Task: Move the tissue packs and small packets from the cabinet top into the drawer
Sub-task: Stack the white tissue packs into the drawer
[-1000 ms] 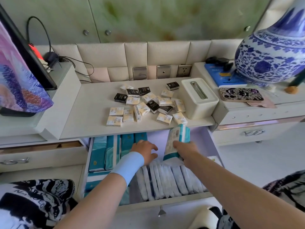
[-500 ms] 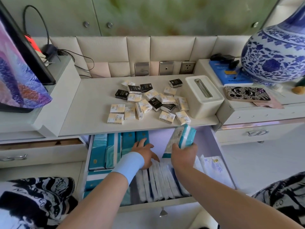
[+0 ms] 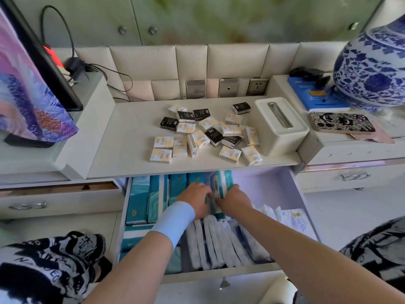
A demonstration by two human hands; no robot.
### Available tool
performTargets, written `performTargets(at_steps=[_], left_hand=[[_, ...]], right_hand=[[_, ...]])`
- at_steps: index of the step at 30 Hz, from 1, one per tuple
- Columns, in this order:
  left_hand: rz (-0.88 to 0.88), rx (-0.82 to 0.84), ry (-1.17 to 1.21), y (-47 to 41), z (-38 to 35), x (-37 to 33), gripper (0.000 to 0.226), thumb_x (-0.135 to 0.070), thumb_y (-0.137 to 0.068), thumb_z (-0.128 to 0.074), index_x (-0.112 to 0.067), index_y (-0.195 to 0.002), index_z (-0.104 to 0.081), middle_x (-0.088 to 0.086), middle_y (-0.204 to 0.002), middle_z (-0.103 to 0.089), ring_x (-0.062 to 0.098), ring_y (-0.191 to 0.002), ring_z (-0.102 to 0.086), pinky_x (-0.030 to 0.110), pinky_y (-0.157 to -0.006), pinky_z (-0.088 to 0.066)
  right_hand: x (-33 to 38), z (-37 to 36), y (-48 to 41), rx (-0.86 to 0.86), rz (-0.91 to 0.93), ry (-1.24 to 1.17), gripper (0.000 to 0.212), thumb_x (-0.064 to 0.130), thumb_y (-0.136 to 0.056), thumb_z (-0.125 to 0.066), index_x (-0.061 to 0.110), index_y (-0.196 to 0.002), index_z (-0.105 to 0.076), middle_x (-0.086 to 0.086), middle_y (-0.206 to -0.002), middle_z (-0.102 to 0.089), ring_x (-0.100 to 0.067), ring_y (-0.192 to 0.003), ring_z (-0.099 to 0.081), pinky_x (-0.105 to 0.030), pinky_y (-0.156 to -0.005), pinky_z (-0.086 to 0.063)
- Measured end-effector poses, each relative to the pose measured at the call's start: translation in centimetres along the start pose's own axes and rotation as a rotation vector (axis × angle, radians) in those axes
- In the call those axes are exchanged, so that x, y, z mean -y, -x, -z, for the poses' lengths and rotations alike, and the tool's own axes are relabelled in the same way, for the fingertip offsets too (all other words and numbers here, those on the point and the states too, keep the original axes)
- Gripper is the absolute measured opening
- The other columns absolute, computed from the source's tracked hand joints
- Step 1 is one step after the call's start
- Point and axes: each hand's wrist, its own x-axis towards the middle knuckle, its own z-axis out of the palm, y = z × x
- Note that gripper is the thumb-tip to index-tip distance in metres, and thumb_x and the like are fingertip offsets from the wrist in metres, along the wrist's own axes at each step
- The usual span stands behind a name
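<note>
Down in the open white drawer (image 3: 219,273), both hands were together on a teal-and-white plastic-wrapped tissue pack (image 3: 221,183) standing on edge just beside the row of teal packs (image 3: 157,194) at the back left. The right hand (image 3: 235,199) curled its fingers on the pack's right side, while the left hand (image 3: 195,197) lay against the left side, its grip impossible to tell. Up on the white cabinet top (image 3: 131,139), the small cream and black packets (image 3: 206,137) lay scattered beside a white lidded tissue box (image 3: 278,126), and flat white packs (image 3: 214,244) filled the drawer's front.
</note>
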Motion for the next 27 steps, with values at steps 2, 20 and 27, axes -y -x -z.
performTargets(at_steps=[2, 20, 27], left_hand=[[0.004, -0.030, 0.048, 0.0, -0.1, 0.7, 0.040, -0.011, -0.090, -0.052, -0.023, -0.128, -0.052, -0.003, -0.138, -0.043, 0.017, -0.133, -0.034, 0.037, -0.106, -0.038], [-0.102, -0.002, -0.240, -0.9, -0.4, -1.7, 0.053, -0.027, -0.098, -0.048, -0.031, -0.149, -0.033, -0.001, -0.153, -0.031, 0.023, -0.141, -0.022, 0.040, -0.113, -0.028], [-0.170, 0.229, -0.561, -0.2, -4.1, -5.3, 0.070, -0.061, -0.090, -0.047, -0.038, -0.152, -0.022, -0.001, -0.164, 0.001, 0.027, -0.149, 0.012, 0.053, -0.119, -0.006]], right_hand=[[0.2, -0.1, -0.6, -0.027, -0.004, 0.007, 0.050, 0.047, -0.088, -0.066, 0.011, -0.112, -0.039, -0.004, -0.095, -0.056, -0.022, -0.081, -0.054, -0.032, -0.064, -0.042], [-3.3, 9.5, -1.3, -0.085, 0.140, 0.118, 0.028, 0.018, -0.094, -0.045, 0.013, -0.113, -0.065, -0.009, -0.113, -0.066, -0.030, -0.103, -0.063, -0.031, -0.079, -0.049], [-9.4, 8.8, 2.8, 0.239, -0.189, 0.118, 0.050, 0.047, -0.090, -0.051, 0.002, -0.113, -0.052, -0.018, -0.084, -0.069, -0.031, -0.062, -0.070, -0.034, -0.055, -0.060]])
